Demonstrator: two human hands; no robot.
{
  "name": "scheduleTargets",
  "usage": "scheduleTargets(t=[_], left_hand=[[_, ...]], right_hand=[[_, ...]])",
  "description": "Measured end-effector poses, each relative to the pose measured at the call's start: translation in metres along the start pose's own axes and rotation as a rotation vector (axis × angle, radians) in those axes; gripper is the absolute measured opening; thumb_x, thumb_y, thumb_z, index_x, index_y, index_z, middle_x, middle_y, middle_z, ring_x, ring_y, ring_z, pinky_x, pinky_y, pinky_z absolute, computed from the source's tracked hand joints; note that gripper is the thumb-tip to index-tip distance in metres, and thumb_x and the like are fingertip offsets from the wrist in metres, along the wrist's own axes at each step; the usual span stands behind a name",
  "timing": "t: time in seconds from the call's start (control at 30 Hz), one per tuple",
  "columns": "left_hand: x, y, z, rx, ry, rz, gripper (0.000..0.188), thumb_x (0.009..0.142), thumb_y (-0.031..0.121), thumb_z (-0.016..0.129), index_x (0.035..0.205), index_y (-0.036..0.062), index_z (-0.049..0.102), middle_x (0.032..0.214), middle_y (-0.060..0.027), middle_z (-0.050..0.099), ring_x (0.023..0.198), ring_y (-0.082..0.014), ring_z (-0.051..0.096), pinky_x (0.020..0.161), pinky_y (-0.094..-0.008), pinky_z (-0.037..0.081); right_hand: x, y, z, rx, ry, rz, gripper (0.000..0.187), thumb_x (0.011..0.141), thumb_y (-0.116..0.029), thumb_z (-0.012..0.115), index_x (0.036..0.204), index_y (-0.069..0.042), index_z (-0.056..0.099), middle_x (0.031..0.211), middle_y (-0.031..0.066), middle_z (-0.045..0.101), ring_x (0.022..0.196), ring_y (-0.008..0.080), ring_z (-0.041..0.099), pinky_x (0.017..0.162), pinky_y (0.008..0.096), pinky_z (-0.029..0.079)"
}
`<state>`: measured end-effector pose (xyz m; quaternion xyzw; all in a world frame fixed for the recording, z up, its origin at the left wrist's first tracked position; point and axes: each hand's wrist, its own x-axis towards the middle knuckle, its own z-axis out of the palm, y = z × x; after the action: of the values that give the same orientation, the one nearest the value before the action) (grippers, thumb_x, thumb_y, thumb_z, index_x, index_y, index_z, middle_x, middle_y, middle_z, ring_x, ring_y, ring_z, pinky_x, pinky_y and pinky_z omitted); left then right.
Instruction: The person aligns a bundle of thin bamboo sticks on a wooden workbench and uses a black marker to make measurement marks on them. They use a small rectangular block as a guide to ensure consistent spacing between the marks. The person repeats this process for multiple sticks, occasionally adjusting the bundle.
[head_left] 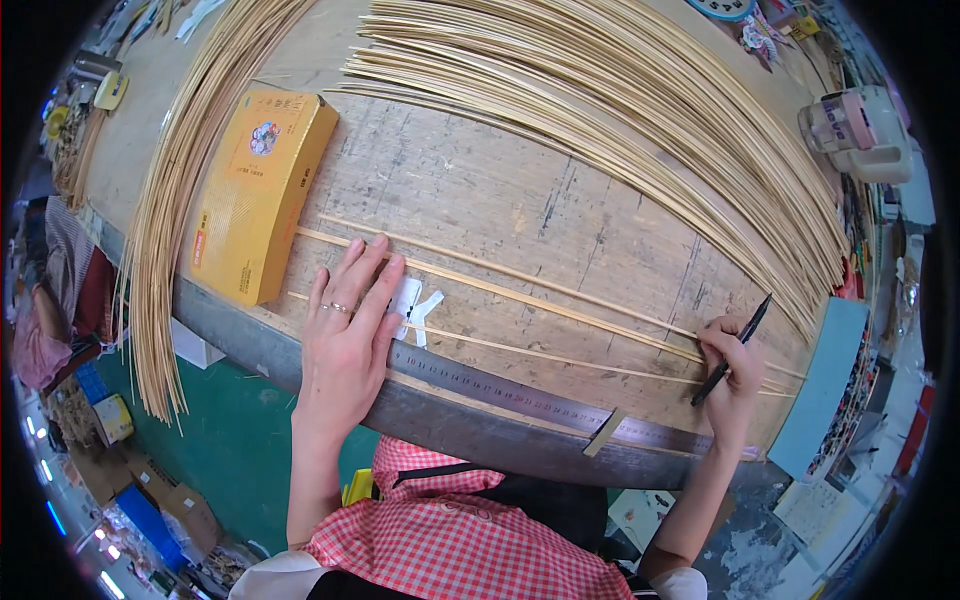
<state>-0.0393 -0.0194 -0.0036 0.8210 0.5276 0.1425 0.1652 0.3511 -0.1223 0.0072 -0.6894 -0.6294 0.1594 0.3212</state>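
Note:
My left hand lies flat with its fingers stretched out over a few thin bamboo strips on the wooden table. A ring is on one finger. My right hand grips a black pen, slanted with one end pointing up and away. Its fingertips touch the strips near their right ends. Along the near table edge lies a metal ruler, partly hidden by my left hand. White tape pieces stick to the table beside that hand. The strips' left ends lie by a yellow box.
A broad pile of bamboo strips covers the far side. Another bundle hangs over the table's left edge. At the right end stands a blue-green block. A plastic jug is at the far right. Brown tape crosses the ruler.

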Motion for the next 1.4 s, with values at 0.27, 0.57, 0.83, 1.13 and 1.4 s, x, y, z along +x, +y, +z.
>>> scheduleTargets(t=[0.27,0.57,0.83,1.13,1.4], left_hand=[[0.003,0.002,0.002,0.016,-0.027,0.017,0.054,0.093,0.005,0.063,0.146,0.0116,0.055,0.156,-0.0068,0.047,0.147,-0.0311,0.04,0.119,-0.0571,0.03],[0.0,0.001,0.003,0.022,-0.031,-0.003,0.055,0.094,0.003,0.058,0.148,0.0102,0.053,0.154,-0.0088,0.049,0.147,-0.0329,0.04,0.121,-0.0545,0.027],[0.001,0.002,0.002,0.018,-0.02,-0.004,0.056,0.092,0.006,0.063,0.146,0.011,0.054,0.153,-0.0071,0.05,0.146,-0.0317,0.041,0.119,-0.0573,0.029],[0.003,0.002,-0.002,0.011,-0.011,0.018,0.059,0.087,0.002,0.063,0.146,0.0098,0.055,0.15,-0.0096,0.052,0.145,-0.0339,0.042,0.12,-0.0517,0.03],[0.002,-0.001,0.002,0.052,0.007,0.046,0.058,0.092,0.012,0.065,0.148,0.0127,0.052,0.15,-0.0067,0.049,0.143,-0.0308,0.042,0.116,-0.0569,0.034]], right_hand=[[0.005,-0.009,0.008,0.012,-0.057,-0.022,0.03,0.072,0.015,0.058,0.098,0.001,0.067,0.091,0.0141,0.061,0.081,0.0266,0.062,0.07,0.0325,0.047],[0.053,-0.013,0.013,-0.142,0.036,-0.089,0.022,0.083,0.004,0.071,0.104,-0.001,0.064,0.107,0.0162,0.062,0.098,0.036,0.06,0.084,0.0416,0.048],[0.093,0.003,0.023,-0.32,0.077,-0.157,0.02,0.081,0.008,0.066,0.099,0.001,0.06,0.097,0.0157,0.061,0.088,0.0339,0.06,0.075,0.0404,0.047],[0.041,-0.002,0.015,-0.109,0.051,-0.16,0.022,0.08,0.013,0.065,0.097,-0.001,0.063,0.093,0.0146,0.061,0.083,0.0297,0.063,0.072,0.0339,0.049],[0.01,-0.002,0.015,-0.07,0.047,-0.083,0.022,0.083,0.012,0.068,0.101,-0.001,0.067,0.096,0.0157,0.063,0.086,0.0283,0.064,0.075,0.0325,0.049]])
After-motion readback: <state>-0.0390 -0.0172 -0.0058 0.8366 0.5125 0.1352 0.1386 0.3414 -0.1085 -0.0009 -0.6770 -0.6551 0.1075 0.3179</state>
